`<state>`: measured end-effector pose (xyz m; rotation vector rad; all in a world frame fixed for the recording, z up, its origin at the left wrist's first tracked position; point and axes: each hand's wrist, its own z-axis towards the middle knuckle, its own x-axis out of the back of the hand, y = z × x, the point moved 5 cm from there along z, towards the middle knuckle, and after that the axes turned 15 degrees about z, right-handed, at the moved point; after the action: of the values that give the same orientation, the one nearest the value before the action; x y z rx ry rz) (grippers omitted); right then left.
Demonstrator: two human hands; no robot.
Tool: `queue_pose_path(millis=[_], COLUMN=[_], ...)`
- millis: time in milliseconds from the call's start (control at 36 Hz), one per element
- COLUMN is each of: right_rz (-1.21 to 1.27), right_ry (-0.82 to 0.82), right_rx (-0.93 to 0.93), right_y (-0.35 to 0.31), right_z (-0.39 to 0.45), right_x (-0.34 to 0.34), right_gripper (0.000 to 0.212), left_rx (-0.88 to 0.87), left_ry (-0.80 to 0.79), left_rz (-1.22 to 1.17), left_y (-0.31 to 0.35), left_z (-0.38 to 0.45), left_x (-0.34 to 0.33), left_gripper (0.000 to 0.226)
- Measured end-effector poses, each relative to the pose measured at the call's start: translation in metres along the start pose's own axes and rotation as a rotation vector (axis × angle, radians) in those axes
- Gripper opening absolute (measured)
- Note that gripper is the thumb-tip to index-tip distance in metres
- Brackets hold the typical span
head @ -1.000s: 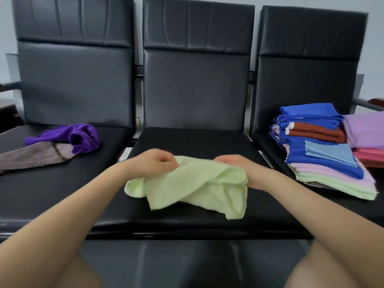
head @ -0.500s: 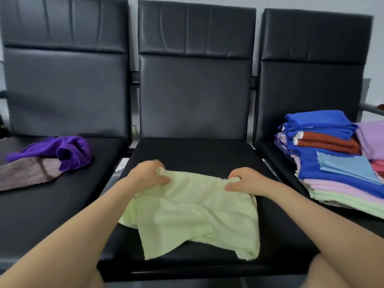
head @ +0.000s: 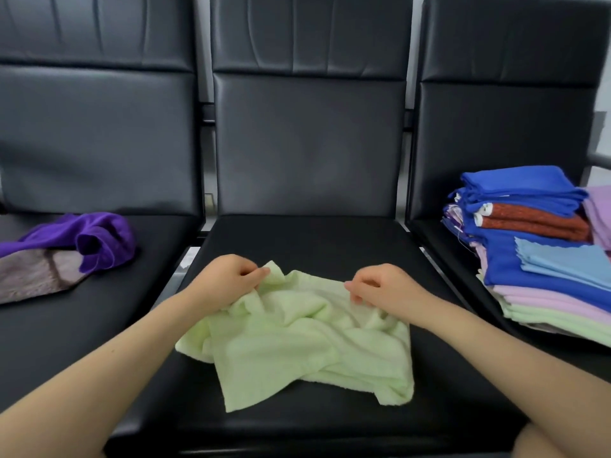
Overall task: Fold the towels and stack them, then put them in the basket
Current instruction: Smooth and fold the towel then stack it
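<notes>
A pale green towel (head: pixel 297 348) lies crumpled and partly spread on the middle black seat (head: pixel 307 239). My left hand (head: pixel 228 279) pinches its far left corner. My right hand (head: pixel 380 287) pinches the far edge toward the right. A stack of folded towels (head: pixel 542 256) in blue, rust, light blue, pink and green sits on the right seat. No basket is in view.
On the left seat lie a crumpled purple towel (head: pixel 96 239) and a grey-brown towel (head: pixel 36 276). A lilac folded pile (head: pixel 600 216) sits at the far right edge. Upright black seat backs (head: pixel 307 143) stand behind. My knees show at the bottom.
The towel went from bunched between my hands to spread toward me on the seat. My hands moved apart, then a little closer, and the far edge has rumpled.
</notes>
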<state>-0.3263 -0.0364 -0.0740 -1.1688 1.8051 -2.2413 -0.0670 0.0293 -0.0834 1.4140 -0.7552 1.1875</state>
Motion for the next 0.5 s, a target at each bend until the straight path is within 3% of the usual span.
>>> queue_pose_path(millis=[56, 83, 139, 194, 250, 389, 500], right_rz=[-0.22, -0.32, -0.366, -0.349, -0.368, -0.204, 0.023], right_ry=[0.063, 0.053, 0.044, 0.044, 0.01, 0.135, 0.192], right_rx=[-0.021, -0.068, -0.134, -0.144, -0.142, -0.031, 0.073], right_y=[0.011, 0.019, 0.029, 0.028, 0.03, 0.018, -0.012], right_z=[0.008, 0.011, 0.013, 0.011, 0.009, 0.009, 0.015], right_x=[0.005, 0.006, 0.009, 0.01, 0.009, 0.022, 0.036], right_gripper=[0.013, 0.027, 0.034, 0.02, 0.019, 0.02, 0.017], left_rx=[0.016, 0.029, 0.079, 0.127, 0.117, 0.148, 0.166], left_ry=[0.106, 0.118, 0.043, -0.054, -0.064, 0.003, 0.164], left_rz=[0.09, 0.125, 0.196, 0.185, 0.105, -0.172, -0.503], left_y=[-0.001, -0.003, -0.013, -0.02, -0.022, -0.015, -0.004], left_z=[0.006, 0.009, 0.014, 0.014, 0.014, 0.011, 0.012], left_x=[0.005, 0.006, -0.001, -0.007, -0.011, -0.006, 0.022], left_gripper=[0.028, 0.024, 0.046, 0.048, 0.025, 0.026, 0.024])
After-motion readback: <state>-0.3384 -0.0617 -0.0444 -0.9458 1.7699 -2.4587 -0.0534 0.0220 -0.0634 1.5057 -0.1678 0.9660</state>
